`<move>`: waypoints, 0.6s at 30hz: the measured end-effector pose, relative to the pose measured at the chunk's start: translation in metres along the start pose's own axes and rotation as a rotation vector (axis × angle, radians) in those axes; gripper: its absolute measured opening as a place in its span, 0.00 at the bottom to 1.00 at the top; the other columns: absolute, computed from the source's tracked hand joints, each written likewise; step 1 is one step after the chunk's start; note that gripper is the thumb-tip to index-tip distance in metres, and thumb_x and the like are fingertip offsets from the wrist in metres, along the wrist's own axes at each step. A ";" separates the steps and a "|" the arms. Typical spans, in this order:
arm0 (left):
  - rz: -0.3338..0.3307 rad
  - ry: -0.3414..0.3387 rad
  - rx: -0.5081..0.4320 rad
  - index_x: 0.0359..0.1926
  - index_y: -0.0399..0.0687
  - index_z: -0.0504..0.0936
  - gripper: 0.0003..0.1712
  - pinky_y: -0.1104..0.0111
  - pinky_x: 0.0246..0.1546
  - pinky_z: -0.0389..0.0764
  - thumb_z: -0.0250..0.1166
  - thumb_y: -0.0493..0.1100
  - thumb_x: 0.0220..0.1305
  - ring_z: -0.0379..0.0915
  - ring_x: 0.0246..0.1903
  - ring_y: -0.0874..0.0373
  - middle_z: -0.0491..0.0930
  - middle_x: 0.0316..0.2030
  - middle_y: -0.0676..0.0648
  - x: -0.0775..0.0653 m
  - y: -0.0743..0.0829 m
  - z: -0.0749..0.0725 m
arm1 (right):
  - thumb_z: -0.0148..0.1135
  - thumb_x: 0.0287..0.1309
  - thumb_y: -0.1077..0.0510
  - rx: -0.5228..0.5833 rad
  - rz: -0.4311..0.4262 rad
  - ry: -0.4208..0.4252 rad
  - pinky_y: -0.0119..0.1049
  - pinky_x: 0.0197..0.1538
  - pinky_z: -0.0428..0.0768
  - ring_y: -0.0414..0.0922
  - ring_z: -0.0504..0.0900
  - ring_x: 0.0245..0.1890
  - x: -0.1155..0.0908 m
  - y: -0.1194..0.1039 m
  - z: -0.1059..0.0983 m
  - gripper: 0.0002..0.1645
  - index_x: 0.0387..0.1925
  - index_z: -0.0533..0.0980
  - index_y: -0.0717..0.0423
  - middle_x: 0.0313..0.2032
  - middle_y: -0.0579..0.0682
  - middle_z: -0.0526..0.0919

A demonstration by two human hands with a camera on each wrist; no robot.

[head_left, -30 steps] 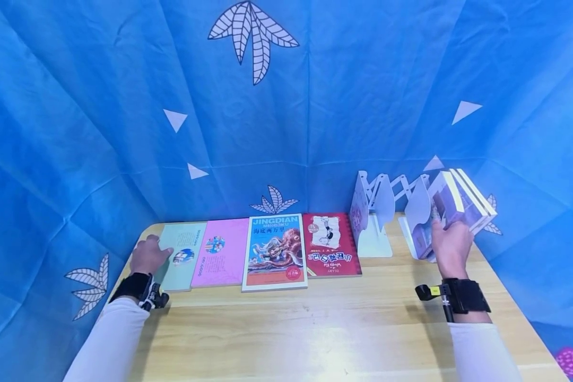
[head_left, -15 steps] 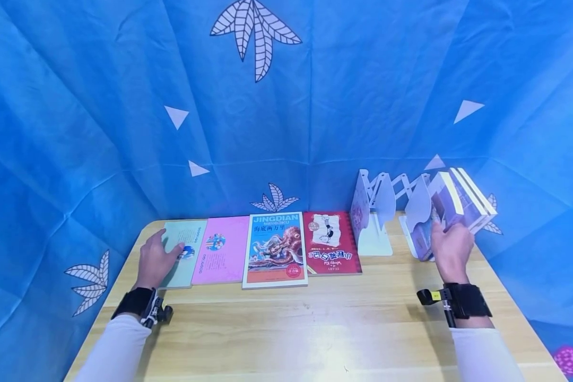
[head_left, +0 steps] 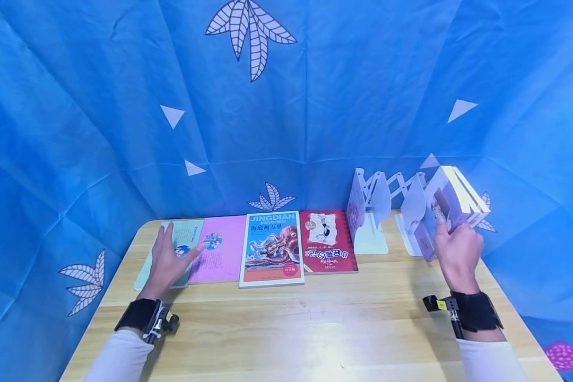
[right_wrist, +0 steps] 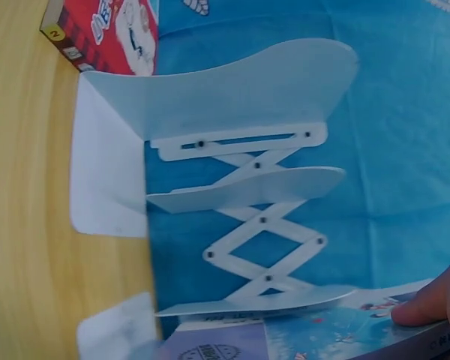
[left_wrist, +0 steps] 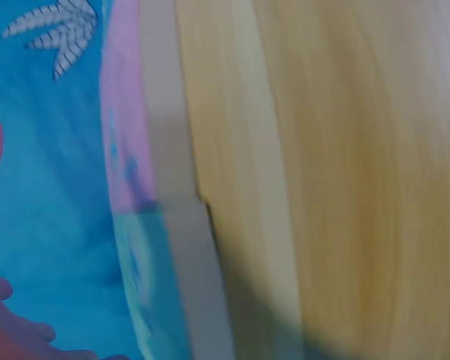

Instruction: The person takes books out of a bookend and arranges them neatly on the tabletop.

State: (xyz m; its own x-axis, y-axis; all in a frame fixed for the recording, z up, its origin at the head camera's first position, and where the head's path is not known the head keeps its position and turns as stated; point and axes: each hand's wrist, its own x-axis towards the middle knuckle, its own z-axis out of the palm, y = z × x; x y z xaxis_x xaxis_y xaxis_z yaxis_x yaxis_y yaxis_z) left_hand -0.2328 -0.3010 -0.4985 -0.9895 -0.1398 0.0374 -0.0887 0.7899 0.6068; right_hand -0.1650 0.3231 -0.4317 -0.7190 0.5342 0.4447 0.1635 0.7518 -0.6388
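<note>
On the right, my right hand (head_left: pixel 458 254) grips a few thick purple books (head_left: pixel 451 193) standing tilted beside the end panel of a white expandable bookend (head_left: pixel 381 199). The right wrist view shows my thumb (right_wrist: pixel 427 304) on the front cover of these books (right_wrist: pixel 307 337), close to the bookend's nearest panel. Over at the left, my left hand (head_left: pixel 169 260) has its fingers stretched out above a green book (head_left: pixel 145 271) that lies flat; it holds nothing. Its thumb reaches toward a pink book (head_left: pixel 224 265). The hand partly hides the green cover.
A book with an octopus cover (head_left: pixel 272 249) and a red book (head_left: pixel 331 260) lie flat in the same row, left of the bookend. All rest on a wooden table (head_left: pixel 315 329). A blue curtain (head_left: pixel 267 122) hangs behind and along both sides.
My left hand has moved rightward over the green book, its fingers straightening. My right hand has turned the purple books slightly, and they lean differently beside the bookend.
</note>
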 end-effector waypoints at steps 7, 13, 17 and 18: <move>0.049 -0.031 -0.042 0.84 0.54 0.31 0.71 0.23 0.71 0.48 0.70 0.71 0.60 0.27 0.82 0.29 0.25 0.84 0.37 -0.014 0.026 0.001 | 0.56 0.73 0.53 0.025 -0.059 0.044 0.36 0.18 0.49 0.44 0.53 0.09 -0.009 -0.010 -0.018 0.32 0.12 0.58 0.53 0.09 0.47 0.54; 0.097 -0.048 -0.095 0.84 0.55 0.33 0.70 0.24 0.73 0.46 0.74 0.64 0.61 0.29 0.83 0.32 0.29 0.84 0.40 -0.023 0.042 0.006 | 0.57 0.74 0.54 0.028 -0.095 0.053 0.35 0.20 0.49 0.44 0.52 0.09 -0.017 -0.016 -0.032 0.27 0.18 0.59 0.53 0.11 0.48 0.55; 0.134 -0.060 -0.137 0.85 0.56 0.36 0.68 0.25 0.74 0.44 0.73 0.64 0.61 0.32 0.83 0.34 0.33 0.85 0.41 -0.031 0.051 0.012 | 0.58 0.72 0.57 0.016 -0.137 0.072 0.34 0.17 0.48 0.38 0.52 0.08 -0.020 -0.017 -0.041 0.20 0.24 0.67 0.60 0.11 0.53 0.61; 0.142 -0.063 -0.148 0.85 0.57 0.36 0.67 0.25 0.74 0.44 0.73 0.64 0.61 0.32 0.83 0.34 0.34 0.85 0.42 -0.033 0.053 0.014 | 0.59 0.71 0.58 0.016 -0.152 0.079 0.34 0.15 0.49 0.38 0.54 0.09 -0.021 -0.018 -0.044 0.17 0.27 0.71 0.64 0.11 0.59 0.66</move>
State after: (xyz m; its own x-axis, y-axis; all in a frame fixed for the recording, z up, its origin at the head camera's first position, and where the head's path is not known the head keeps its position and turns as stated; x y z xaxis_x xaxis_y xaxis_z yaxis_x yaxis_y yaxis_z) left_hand -0.2069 -0.2466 -0.4786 -0.9965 0.0080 0.0837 0.0653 0.7018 0.7094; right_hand -0.1233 0.3149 -0.4019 -0.6791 0.4439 0.5846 0.0458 0.8205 -0.5698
